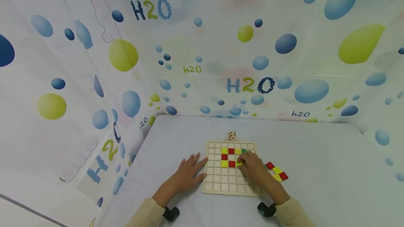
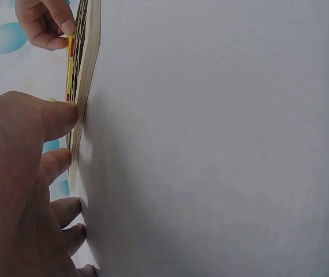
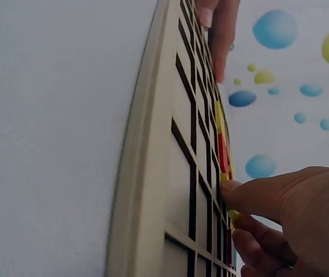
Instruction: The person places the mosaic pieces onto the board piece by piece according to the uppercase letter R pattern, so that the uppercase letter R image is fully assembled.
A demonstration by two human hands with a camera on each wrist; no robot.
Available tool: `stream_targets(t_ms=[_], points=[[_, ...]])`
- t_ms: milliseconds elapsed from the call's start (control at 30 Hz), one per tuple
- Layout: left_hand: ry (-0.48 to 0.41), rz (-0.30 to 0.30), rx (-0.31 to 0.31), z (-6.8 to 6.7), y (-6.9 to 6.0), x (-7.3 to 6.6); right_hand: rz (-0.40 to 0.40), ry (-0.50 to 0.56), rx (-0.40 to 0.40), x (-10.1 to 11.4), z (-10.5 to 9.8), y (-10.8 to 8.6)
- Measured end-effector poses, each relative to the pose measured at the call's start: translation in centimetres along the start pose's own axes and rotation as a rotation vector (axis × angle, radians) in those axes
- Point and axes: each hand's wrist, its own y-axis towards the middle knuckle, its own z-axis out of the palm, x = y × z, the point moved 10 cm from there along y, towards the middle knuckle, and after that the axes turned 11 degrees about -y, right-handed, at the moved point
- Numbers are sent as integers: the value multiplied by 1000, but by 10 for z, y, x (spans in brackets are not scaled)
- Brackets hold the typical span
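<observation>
Yellow, the small tile (image 1: 238, 163) sits at the right hand's (image 1: 254, 169) fingertips on the gridded wooden board (image 1: 217, 186), just right of a red tile (image 1: 231, 164) in the coloured row nearest the person. From where I stand, the grip is pinched: thumb and fingers meet on the yellow piece, which lies between their tips. The coming move, I judge, turns on how squarely that piece meets the cell beside the red one; it looks roughly square, with no long axis I can make out, and whether it lies flat I cannot tell. The right hand is the nearer; the left hand (image 1: 188, 172), fingers spread, touches the board's left edge, well apart from the tile. A far row (image 1: 231, 151) runs yellow, red, yellow, green. Off the board's right side, loose tiles (image 1: 276, 170) lie on the white-covered counter (image 1: 328, 171). Beyond the board lies a small patterned card (image 1: 231, 135), and behind everything hangs a spotted backdrop (image 1: 214, 38).
</observation>
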Motion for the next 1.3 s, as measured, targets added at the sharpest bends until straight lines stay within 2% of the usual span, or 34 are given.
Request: stream_targets(t_ms=[333, 533, 733, 967, 1133, 1300], points=[[-13, -3, -10, -2, 0, -1, 0, -59, -19, 5, -3, -4], [7, -2, -7, 1, 2, 2, -5, -83, -14, 2, -9, -9], [4, 4, -10, 2, 3, 2, 68, -26, 15, -26, -28, -19], [30, 13, -20, 2, 3, 1, 116, -92, 92, -67, -35, -30], [32, 9, -21, 1, 3, 1, 124, -119, 126, -77, -31, -33], [30, 13, -19, 2, 3, 0, 122, -114, 107, -82, -30, -28]])
